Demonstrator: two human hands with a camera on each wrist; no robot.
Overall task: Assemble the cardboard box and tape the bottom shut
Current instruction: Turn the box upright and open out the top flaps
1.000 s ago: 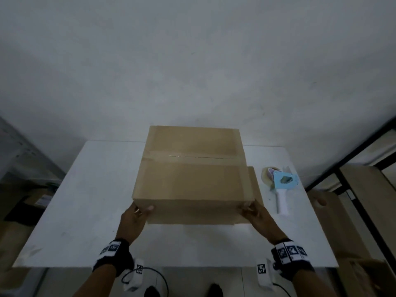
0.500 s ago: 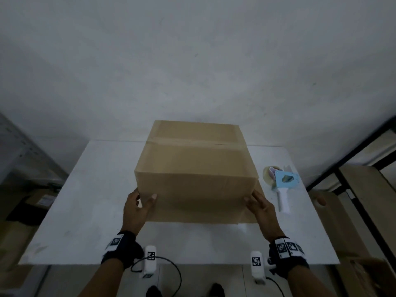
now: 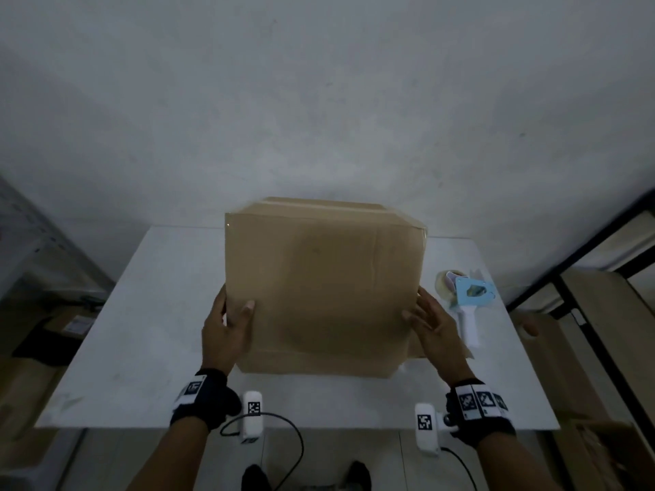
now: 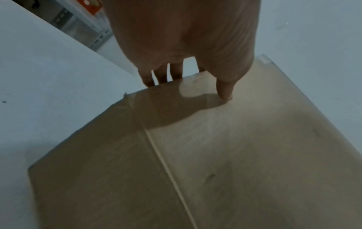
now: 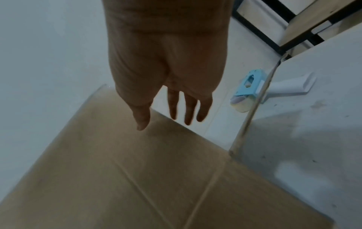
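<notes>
The brown cardboard box stands tilted on the white table, a broad plain face turned toward me and its taped side along the top far edge. My left hand grips the box's left edge, thumb pressed on the near face and fingers behind the side. My right hand lies against the right edge with straight, spread fingers; its thumb is over the near face. A loose flap sticks out low on the right.
A blue and white tape dispenser lies on the table just right of the box, close to my right hand, also in the right wrist view. Shelving and cartons stand beyond both table sides. A grey wall is behind.
The box has been tipped up toward me: the taped side went from facing up to the far top edge. Both hands moved up along the box's side edges.
</notes>
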